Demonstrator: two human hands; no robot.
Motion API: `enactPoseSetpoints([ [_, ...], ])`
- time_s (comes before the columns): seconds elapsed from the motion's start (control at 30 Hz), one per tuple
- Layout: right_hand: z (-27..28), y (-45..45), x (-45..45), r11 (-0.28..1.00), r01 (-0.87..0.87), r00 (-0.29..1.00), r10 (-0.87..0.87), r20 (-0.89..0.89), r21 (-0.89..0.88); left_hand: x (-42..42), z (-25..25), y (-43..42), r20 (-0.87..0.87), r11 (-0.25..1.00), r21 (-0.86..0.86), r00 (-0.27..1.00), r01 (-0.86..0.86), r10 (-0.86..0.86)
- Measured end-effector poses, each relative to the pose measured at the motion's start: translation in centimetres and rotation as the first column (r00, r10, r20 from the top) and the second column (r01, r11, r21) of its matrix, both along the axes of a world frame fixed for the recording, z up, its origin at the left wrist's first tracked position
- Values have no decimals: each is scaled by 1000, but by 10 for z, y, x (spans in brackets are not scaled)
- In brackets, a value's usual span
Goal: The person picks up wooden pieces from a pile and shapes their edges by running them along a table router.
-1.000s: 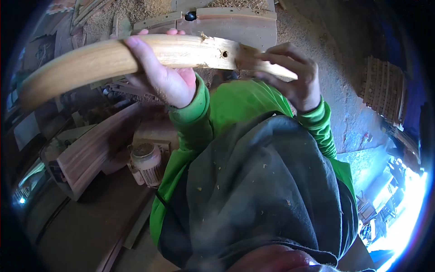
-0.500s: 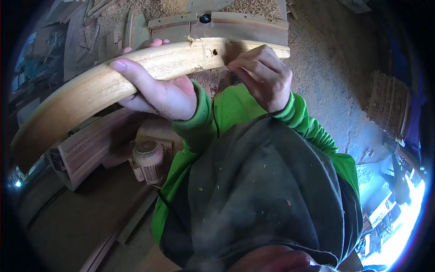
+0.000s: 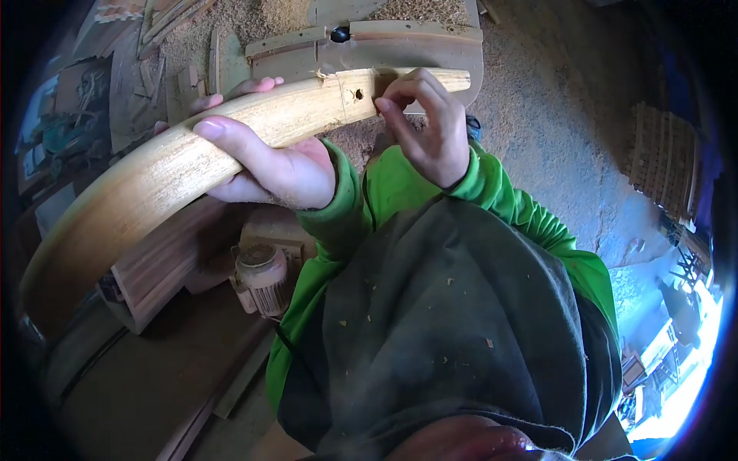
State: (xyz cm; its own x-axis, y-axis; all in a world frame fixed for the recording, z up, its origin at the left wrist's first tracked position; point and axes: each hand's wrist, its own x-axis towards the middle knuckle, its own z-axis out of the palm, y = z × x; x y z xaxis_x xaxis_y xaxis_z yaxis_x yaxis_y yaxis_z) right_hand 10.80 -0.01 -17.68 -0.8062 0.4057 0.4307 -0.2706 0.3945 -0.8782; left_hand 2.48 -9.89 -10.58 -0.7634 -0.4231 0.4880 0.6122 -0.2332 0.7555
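Observation:
A long curved wooden piece (image 3: 165, 167) spans the upper left of the view, its pale end pointing right. My left hand (image 3: 265, 165) grips its middle, the thumb across the near face and the fingertips showing over the far edge. Near the pale end there is a small dark hole (image 3: 359, 94), and a rough splinter (image 3: 327, 75) stands on the upper edge. Just right of the hole, my right hand (image 3: 432, 127) is pinched at the wood's lower edge, thumb and forefinger tips together. Whatever lies between those tips is too small to make out.
Beyond the piece stands a worktable (image 3: 400, 50) with a curved wooden jig and a black knob (image 3: 340, 34). Wood shavings (image 3: 284, 14) and offcuts lie at the top left. A motor (image 3: 262, 280) sits below my left arm. Stacked slatted wood (image 3: 663, 161) is at the right.
My right hand has shifted slightly left along the wood, its fingers more arched. The curved piece's left end has dropped a little in view; my left hand keeps its grip.

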Motion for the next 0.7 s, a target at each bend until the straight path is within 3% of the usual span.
enactPoseSetpoints([
  [0.13,0,-2,0,997,-48,999,49,-18,55,0,-1,0,-22,1000,-4,1000,-10,10],
  [0.33,-4,12,11,957,-284,959,283,-12,-58,-3,-5,-3,15,999,30,1000,-12,12],
  [0.6,-7,22,21,991,-132,984,132,123,-4,-9,-6,-7,45,997,22,996,-73,72],
  [0.7,-8,18,12,964,-109,992,121,-35,244,-8,-4,-5,49,998,50,998,-35,32],
])
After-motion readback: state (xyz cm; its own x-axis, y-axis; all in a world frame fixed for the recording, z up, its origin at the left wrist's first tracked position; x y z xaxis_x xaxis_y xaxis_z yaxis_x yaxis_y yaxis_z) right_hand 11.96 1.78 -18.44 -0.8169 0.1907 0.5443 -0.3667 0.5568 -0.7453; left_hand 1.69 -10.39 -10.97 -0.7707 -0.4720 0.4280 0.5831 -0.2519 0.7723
